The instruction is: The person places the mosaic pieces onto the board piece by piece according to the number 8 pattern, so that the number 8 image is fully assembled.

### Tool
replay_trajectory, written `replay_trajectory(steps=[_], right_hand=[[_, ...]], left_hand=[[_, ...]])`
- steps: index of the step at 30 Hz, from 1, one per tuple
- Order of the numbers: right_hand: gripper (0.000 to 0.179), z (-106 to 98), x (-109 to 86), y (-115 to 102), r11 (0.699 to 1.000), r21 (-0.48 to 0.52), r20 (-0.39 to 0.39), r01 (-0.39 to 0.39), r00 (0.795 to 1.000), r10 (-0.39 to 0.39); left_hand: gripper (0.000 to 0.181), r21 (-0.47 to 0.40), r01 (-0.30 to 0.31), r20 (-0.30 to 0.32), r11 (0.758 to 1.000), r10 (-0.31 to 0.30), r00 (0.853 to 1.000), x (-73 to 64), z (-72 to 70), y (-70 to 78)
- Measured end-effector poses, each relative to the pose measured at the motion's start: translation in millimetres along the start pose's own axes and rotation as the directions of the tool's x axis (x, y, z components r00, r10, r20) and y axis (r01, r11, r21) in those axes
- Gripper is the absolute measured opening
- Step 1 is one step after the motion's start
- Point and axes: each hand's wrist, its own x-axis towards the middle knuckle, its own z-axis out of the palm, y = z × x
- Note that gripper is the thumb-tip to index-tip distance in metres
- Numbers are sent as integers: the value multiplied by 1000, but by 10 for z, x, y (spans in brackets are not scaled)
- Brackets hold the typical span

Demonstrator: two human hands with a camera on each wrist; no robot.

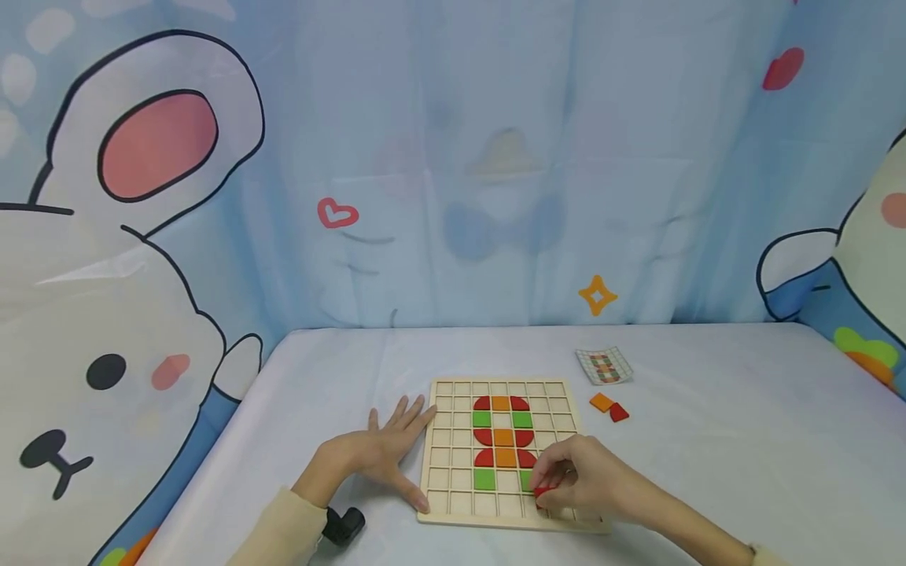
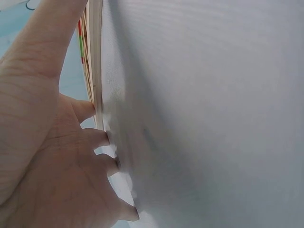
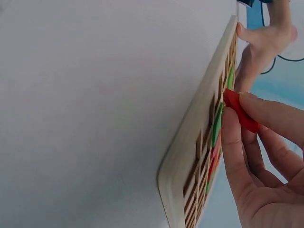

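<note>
A wooden grid board (image 1: 460,503) lies on the white cloth, with red, orange and green tiles set in its middle columns. My left hand (image 1: 385,452) is spread at the board's left side, its thumb and fingertips touching the edge; the left wrist view shows the palm (image 2: 61,161) beside that edge. Over the lower right part of the grid, my right hand (image 1: 587,479) pinches a red tile (image 3: 241,111) between thumb and forefinger. The tile is tilted just above the cells, near a green tile (image 1: 525,479) partly hidden by the fingers.
Behind the board's right corner lies a small pattern card (image 1: 604,366) showing a coloured grid. Nearer, an orange tile (image 1: 602,402) and a red tile (image 1: 619,412) lie loose on the cloth. A printed curtain (image 1: 495,157) hangs behind the table.
</note>
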Motion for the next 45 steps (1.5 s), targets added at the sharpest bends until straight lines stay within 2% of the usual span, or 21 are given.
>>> replay_trajectory(steps=[8,14,20,29,35,40,45], right_hand=[[10,115,-4,-2,1000,6,0,16,1000,-16],[10,123,-11,-34,989,-135,-21,54,998,-57],[13,116,0,-38,988,-157,-6,5,1000,-6],[14,145,21,-78,978,-209,-14,-16,1000,14],[16,181,22,-107,968,-252,-33,-20,999,12],[26,192,27,-110,965,-261,-32,-10,999,2],[20,186,17,-93,964,-264,-31,11,999,-19]], left_hand=[[134,4,7,1,1000,-7,1000,4,-6,17],[133,3,3,-1,1000,-3,1000,3,-7,19],[133,-1,-2,-2,1000,2,1000,3,-5,22],[133,7,8,-6,1000,-8,1000,3,2,19],[133,-2,-7,-12,1000,7,1000,5,-1,8],[133,-8,-10,-10,1000,10,1000,7,3,4],[133,-10,-10,-7,1000,10,1000,6,8,4]])
